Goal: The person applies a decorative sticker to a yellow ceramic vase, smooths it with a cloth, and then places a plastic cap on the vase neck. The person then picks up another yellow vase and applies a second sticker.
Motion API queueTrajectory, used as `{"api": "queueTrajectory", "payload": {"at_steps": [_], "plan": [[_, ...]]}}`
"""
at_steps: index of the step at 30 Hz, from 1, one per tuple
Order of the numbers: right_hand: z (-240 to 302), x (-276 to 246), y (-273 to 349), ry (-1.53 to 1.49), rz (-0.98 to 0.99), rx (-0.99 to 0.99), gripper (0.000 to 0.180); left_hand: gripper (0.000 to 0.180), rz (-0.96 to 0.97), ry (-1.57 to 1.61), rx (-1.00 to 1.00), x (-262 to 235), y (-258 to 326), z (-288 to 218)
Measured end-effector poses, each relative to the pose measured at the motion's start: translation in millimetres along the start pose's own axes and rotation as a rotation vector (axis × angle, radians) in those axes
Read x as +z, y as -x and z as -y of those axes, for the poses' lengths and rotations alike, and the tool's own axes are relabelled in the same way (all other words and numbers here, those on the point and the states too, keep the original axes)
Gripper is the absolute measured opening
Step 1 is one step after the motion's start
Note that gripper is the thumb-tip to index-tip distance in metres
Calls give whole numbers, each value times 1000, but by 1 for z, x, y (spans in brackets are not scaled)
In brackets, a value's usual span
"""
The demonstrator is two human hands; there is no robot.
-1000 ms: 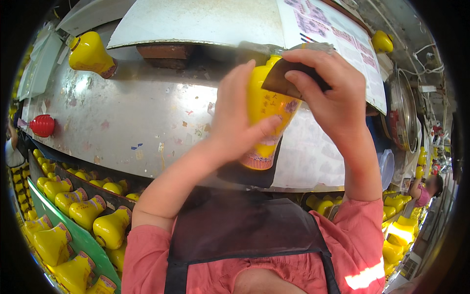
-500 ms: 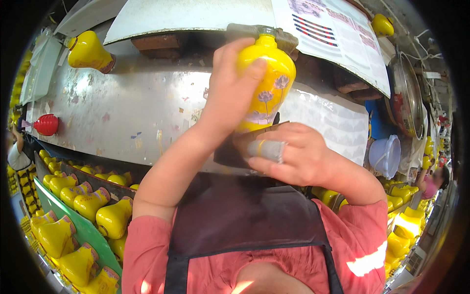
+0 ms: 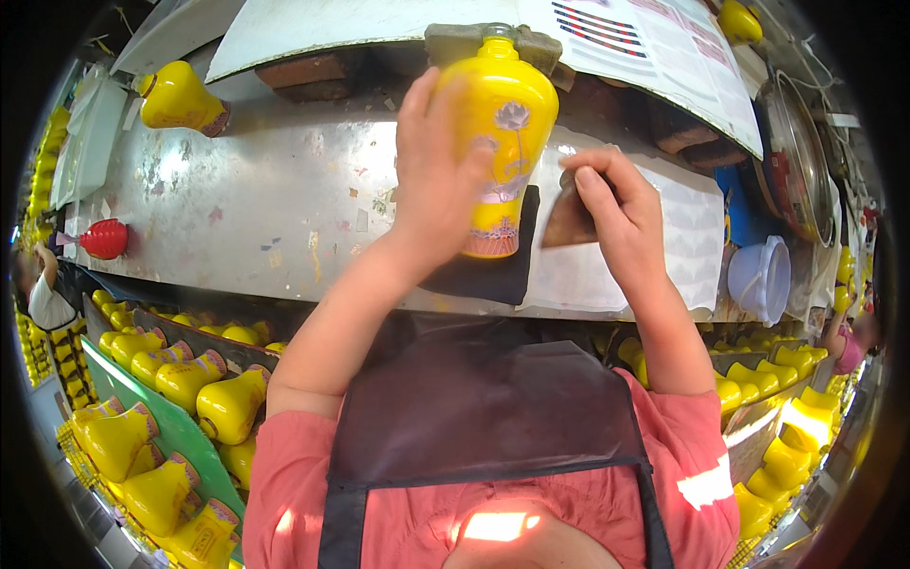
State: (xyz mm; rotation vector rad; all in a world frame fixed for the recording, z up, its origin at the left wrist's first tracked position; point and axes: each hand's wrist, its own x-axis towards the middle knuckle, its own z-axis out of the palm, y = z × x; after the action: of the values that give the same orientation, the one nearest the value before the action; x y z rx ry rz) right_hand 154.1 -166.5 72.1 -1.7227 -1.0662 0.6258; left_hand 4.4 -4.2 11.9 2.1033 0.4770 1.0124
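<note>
A glossy yellow bottle point(image 3: 519, 95) with purple lotus flowers and a patterned pink-and-blue base band lies on the workbench, its bare neck resting on a grey block point(image 3: 453, 45). My left hand point(image 3: 431, 175), smeared by motion, lies along the bottle's left side with the thumb over its front. To the right of the bottle, apart from it, my right hand point(image 3: 621, 213) pinches a thin brown scraper-like piece point(image 3: 571, 216) with a slanted edge. Under the bottle's base end is a black cloth or pad point(image 3: 517, 270).
A white patterned sheet point(image 3: 654, 242) covers the bench's right side. Bricks point(image 3: 308, 74) prop a raised white board point(image 3: 332, 28) at the back. Another yellow bottle point(image 3: 185, 100) and a red ribbed container point(image 3: 104, 239) stand left; a pale bucket point(image 3: 758, 275) is right. Many yellow bottles point(image 3: 227, 403) fill racks nearby.
My right hand has moved from the bottle's base up and right, with the brown piece in it. The bottle has turned, showing its flowers farther left, and its base band is now uncovered.
</note>
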Motion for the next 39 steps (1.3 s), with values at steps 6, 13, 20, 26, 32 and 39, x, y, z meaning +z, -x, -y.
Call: {"api": "queueTrajectory", "payload": {"at_steps": [6, 13, 20, 26, 32, 39], "plan": [[-15, 30, -12, 103, 20, 203, 83, 82, 133, -70, 33, -6, 10, 1], [-28, 35, -16, -33, 38, 119, 94, 88, 164, -41, 43, -7, 8, 5], [-24, 41, -21, -4, 10, 80, 93, 71, 146, 40, 5, -5, 7, 3], [-38, 42, -23, -143, 42, 37, 93, 81, 137, -1, -46, 1, 8, -2], [-47, 40, -23, -194, 45, 17, 92, 94, 116, -38, -51, 3, 7, -4], [-20, 22, -30, 69, -14, 82, 86, 100, 130, -58, -93, 1, 6, -6]]}}
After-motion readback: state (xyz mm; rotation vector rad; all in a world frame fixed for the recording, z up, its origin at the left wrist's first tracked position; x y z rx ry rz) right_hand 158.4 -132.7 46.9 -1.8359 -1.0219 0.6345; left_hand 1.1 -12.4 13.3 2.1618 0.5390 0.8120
